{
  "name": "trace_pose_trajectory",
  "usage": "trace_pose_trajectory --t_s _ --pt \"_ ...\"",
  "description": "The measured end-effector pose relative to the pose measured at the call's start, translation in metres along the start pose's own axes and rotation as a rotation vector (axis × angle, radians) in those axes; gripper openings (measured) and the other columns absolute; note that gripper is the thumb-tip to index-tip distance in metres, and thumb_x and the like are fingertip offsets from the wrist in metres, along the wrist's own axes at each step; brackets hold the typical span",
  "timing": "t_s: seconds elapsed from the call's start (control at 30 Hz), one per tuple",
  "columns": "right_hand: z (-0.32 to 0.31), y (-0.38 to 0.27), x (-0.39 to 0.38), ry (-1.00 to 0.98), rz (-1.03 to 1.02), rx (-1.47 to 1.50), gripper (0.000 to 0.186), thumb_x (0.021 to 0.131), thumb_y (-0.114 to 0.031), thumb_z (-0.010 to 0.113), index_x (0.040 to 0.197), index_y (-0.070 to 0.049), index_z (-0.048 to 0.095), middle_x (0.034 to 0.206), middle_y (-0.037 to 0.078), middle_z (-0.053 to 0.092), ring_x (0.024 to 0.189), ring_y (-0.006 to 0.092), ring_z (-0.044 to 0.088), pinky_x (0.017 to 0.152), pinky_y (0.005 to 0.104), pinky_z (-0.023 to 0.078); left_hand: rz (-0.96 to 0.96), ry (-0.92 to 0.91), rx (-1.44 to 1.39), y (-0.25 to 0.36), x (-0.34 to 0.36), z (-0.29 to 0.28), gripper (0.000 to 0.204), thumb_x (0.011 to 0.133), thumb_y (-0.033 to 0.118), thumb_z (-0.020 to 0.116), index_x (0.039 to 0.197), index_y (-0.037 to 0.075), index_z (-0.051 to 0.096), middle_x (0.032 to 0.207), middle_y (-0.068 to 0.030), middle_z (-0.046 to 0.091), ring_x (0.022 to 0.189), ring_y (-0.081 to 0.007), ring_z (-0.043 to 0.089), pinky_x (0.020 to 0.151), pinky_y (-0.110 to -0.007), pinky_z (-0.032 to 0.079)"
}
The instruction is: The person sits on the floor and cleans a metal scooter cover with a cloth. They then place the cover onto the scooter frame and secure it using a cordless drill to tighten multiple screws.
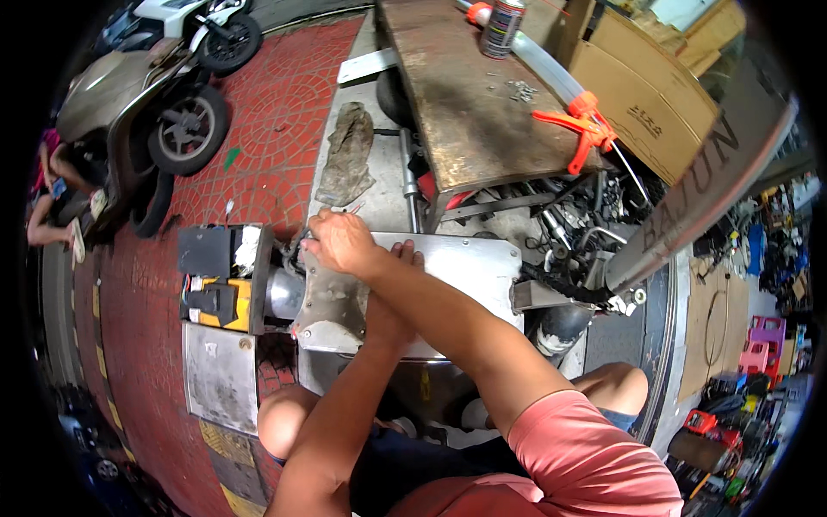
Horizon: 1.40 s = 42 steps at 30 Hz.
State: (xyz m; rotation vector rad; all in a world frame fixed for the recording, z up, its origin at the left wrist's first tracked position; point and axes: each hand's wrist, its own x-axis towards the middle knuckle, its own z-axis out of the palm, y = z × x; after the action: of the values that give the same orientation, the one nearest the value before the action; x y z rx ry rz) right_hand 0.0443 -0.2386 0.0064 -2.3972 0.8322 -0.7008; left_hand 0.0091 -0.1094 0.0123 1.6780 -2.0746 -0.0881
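Observation:
Between my knees lies an electric scooter frame with a pale metal deck plate, its left part dull and worn. My right arm crosses over my left. At the plate's upper left corner, next to a dark cable bundle, my right hand is closed with fingers curled; what it grips, if anything, is hidden. A thin reddish piece shows just above it. My left hand rests on the plate with fingertips stretched out flat, the rest mostly covered by my right forearm.
An open box with a yellow part adjoins the deck's left; a silver lid lies below. Ahead are a grimy rag and a wooden bench with an orange caulking gun and spray can. A grey column slants at right.

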Motion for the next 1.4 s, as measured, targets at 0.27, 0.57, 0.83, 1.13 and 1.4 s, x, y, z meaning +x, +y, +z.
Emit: trace_pose_trajectory --t_s 0.27,0.57,0.83,1.13,1.4 --pt "-0.167 0.040 0.015 0.656 0.071 0.072 0.022 0.094 -0.024 0.075 0.100 -0.003 0.073 0.095 0.019 0.074 0.082 0.0377 0.072 0.073 0.0447 0.057 -0.072 -0.025 -0.031 0.005 0.007 0.000 0.063 0.096 0.027 0.068 0.146 -0.008 0.055 0.157 -0.0292 0.052 0.149 -0.0442 0.047 0.126 -0.053 0.035" --pt "-0.283 0.167 0.021 0.678 0.792 -0.440 0.030 0.094 -0.021 0.061 0.110 0.003 0.071 0.114 0.030 0.075 0.112 0.0471 0.071 0.097 0.0539 0.056 -0.135 -0.136 -0.030 0.008 0.014 -0.005 0.063 0.100 0.032 0.062 0.148 -0.007 0.055 0.163 -0.0265 0.047 0.154 -0.0414 0.040 0.130 -0.050 0.029" --pt "-0.290 0.165 0.033 0.541 0.972 -0.500 0.034 0.095 -0.026 0.065 0.118 -0.004 0.078 0.122 0.023 0.076 0.117 0.0421 0.073 0.101 0.0520 0.057 -0.148 -0.151 -0.054 0.010 0.014 -0.008 0.065 0.099 0.033 0.062 0.149 -0.008 0.055 0.163 -0.0266 0.047 0.155 -0.0414 0.040 0.131 -0.050 0.029" --pt "-0.280 0.164 0.023 0.710 0.847 -0.371 0.032 0.093 -0.032 0.068 0.106 -0.005 0.077 0.110 0.023 0.078 0.107 0.0392 0.075 0.092 0.0525 0.057 -0.153 -0.162 -0.042 0.008 0.013 -0.004 0.065 0.100 0.035 0.061 0.150 -0.006 0.055 0.164 -0.0254 0.047 0.155 -0.0404 0.039 0.132 -0.049 0.028" --pt "-0.242 0.083 -0.009 0.919 0.476 0.037 0.027 0.084 -0.018 0.075 0.100 0.003 0.073 0.089 0.023 0.078 0.086 0.0380 0.077 0.079 0.0473 0.058 -0.153 -0.185 0.041 0.008 0.008 -0.004 0.066 0.103 0.037 0.057 0.154 -0.005 0.052 0.167 -0.0226 0.045 0.158 -0.0371 0.037 0.133 -0.047 0.025"
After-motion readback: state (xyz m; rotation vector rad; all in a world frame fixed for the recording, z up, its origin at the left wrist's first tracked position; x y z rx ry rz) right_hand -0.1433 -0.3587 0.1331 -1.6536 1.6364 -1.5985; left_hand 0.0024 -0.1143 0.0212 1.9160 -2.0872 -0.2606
